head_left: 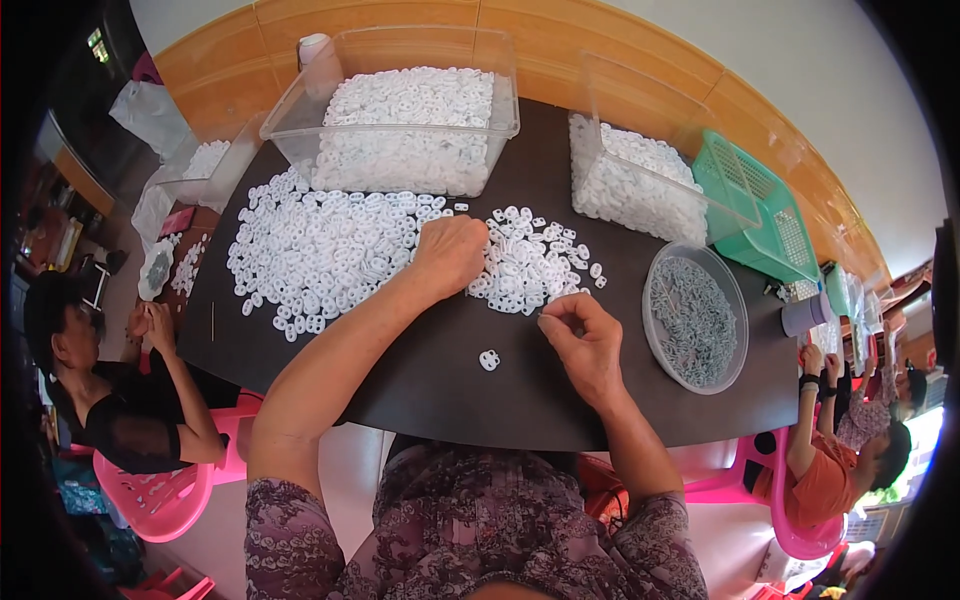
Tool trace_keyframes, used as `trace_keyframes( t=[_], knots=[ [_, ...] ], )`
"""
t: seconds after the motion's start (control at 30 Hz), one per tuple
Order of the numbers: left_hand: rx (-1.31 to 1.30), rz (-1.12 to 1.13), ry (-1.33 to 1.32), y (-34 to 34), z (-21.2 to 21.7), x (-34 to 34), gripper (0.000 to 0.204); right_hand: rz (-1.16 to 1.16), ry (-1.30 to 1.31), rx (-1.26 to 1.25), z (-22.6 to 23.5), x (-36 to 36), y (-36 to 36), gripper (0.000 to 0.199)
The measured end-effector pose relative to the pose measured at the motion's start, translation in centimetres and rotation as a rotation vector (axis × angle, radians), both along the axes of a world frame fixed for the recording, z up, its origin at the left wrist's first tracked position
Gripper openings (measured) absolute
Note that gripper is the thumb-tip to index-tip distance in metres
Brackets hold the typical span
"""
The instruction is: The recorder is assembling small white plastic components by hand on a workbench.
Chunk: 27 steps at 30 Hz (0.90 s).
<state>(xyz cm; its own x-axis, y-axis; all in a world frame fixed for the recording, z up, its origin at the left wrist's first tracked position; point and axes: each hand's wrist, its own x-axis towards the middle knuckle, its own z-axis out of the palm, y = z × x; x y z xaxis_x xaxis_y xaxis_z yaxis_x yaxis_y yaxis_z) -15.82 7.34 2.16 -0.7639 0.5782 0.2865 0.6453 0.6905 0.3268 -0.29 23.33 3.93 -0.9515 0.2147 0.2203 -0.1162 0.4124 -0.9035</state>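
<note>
Left hand (452,252) clenched atop white plastic pieces (320,250), right hand (585,335) pinching perhaps a small pin, bare dark table (420,370) nearer

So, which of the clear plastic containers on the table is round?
The shallow round tub by the right hand, filled with thin grey metal pieces. The other clear bins are rectangular and hold white plastic rings.

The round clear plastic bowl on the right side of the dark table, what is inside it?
The round clear plastic bowl holds a heap of thin grey metal pieces, too small to identify. They cover most of its bottom, so anything under them stays hidden.
</note>
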Motion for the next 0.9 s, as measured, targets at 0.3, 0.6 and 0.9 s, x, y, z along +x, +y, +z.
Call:
trace_keyframes(
  t=[0.3,0.6,0.9],
  knots=[
    [0.381,-0.003,-0.185,-2.5,1.5,2.7,0.011,-0.002,0.002,-0.129,-0.4,0.0,-0.1,0.007],
    [1.089,-0.002,-0.9,-3.7,2.8,10.5,0.008,0.168,0.034,-0.101,0.3,0.6,-1.9,0.013],
    [1.285,0.019,-0.928,-4.0,0.6,13.2,0.01,0.192,0.062,-0.11,0.2,1.3,-4.1,0.013]
  ],
)
